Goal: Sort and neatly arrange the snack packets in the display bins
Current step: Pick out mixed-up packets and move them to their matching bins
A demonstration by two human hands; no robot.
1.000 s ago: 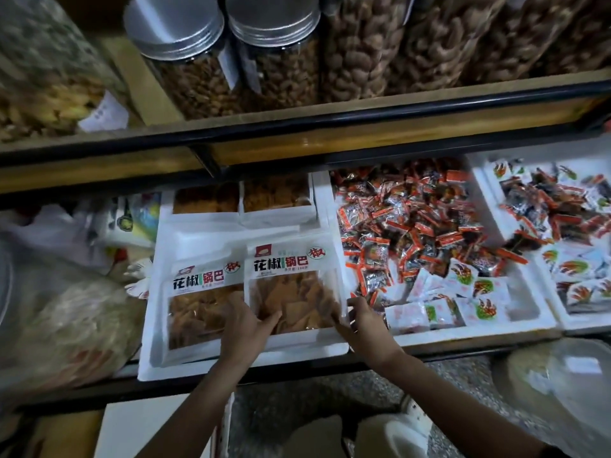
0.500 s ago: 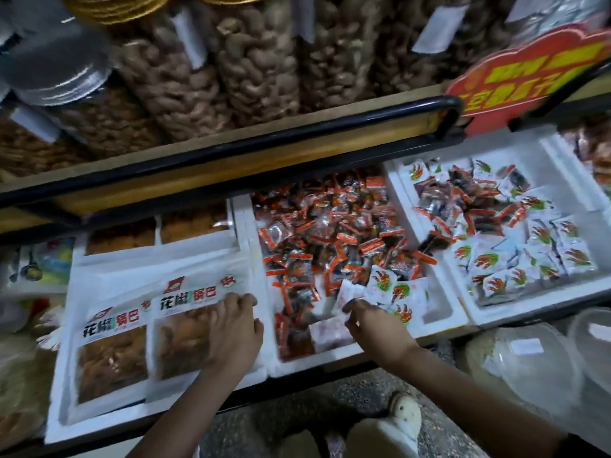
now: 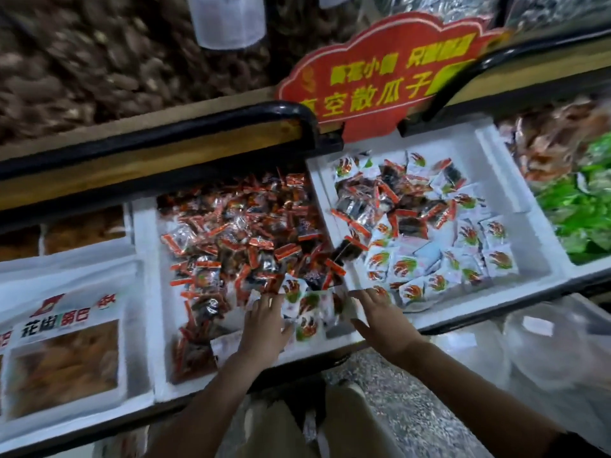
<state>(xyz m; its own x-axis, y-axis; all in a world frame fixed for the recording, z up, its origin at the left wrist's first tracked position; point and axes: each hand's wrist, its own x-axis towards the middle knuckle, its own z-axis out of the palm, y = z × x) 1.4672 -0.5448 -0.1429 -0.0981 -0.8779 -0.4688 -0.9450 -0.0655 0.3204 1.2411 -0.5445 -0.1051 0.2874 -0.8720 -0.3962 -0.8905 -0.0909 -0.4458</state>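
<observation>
Many snack packets [image 3: 238, 239], long axes all askew

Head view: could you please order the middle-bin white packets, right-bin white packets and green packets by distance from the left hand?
1. Middle-bin white packets, at the left hand.
2. Right-bin white packets, to its right.
3. Green packets, far right.

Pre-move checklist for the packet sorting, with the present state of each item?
1. Hands free: left hand and right hand both look open, fingers straight: ok.
2. Left hand on the white packets at the front of the middle bin: ok.
3. Middle bin holds one kind only: white ones lie among red packets: not ok.
4. Right bin holds one kind only: red and white mixed: not ok.
5. Bare floor left in the right bin: ok.
6. Packet under the left palm: cannot tell.
</observation>
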